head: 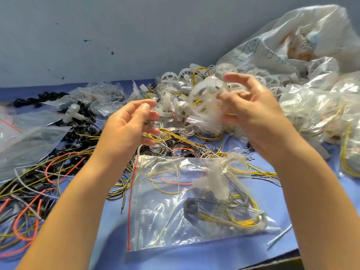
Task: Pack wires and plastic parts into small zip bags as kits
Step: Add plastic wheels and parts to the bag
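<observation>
My right hand (253, 115) is raised over the table and grips a white spoked plastic wheel (206, 98), blurred by motion. My left hand (128, 125) hovers to its left with curled fingers, thumb and forefinger close together; whether they pinch anything is unclear. Below both hands a filled zip bag (175, 207) with a red seal line lies flat on the blue table (272, 203). Inside it are a white plastic tee part (216, 182), a black ring (191, 206) and yellow and grey wires (243, 221).
Loose red, yellow and black wires (39, 184) cover the left side. More white wheels (169, 78) and small zip bags (29, 137) are heaped behind. Large clear plastic sacks (303, 55) fill the right. The table's front edge (282, 258) is at the bottom right.
</observation>
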A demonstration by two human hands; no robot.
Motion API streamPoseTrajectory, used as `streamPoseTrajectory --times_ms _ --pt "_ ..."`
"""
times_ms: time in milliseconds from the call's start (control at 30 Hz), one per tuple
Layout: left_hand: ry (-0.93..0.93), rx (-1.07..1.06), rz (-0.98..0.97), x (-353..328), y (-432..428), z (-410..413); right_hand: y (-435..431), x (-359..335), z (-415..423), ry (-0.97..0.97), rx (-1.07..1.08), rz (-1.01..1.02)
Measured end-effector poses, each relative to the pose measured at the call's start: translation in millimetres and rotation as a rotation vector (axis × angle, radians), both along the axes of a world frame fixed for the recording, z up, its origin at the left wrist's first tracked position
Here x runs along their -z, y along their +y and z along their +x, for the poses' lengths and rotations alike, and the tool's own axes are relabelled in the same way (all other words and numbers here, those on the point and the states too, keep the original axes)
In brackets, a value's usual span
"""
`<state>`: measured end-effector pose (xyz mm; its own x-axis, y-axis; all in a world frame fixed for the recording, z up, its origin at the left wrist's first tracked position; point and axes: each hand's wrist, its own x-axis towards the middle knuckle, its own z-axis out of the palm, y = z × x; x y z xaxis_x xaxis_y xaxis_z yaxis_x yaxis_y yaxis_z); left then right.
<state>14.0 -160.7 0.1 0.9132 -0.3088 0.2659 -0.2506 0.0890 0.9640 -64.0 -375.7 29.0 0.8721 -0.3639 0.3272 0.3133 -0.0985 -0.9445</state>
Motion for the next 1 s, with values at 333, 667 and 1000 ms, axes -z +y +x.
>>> streamPoseTrajectory --times_ms 333,667,1000 --pt "0.179 0.202 -0.247 11.5 25.2 -32.0 79.0 22.5 10.2 0.124 -0.508 0.609" --pt "0.367 -0.067 -0.123 34.8 89.3 -6.3 106.4 53.4 13.7 0.049 -0.139 -0.596" --pt "0.672 0.139 -0.079 66.0 122.3 0.9 118.0 67.2 18.4 -0.056 -0.214 -1.317"
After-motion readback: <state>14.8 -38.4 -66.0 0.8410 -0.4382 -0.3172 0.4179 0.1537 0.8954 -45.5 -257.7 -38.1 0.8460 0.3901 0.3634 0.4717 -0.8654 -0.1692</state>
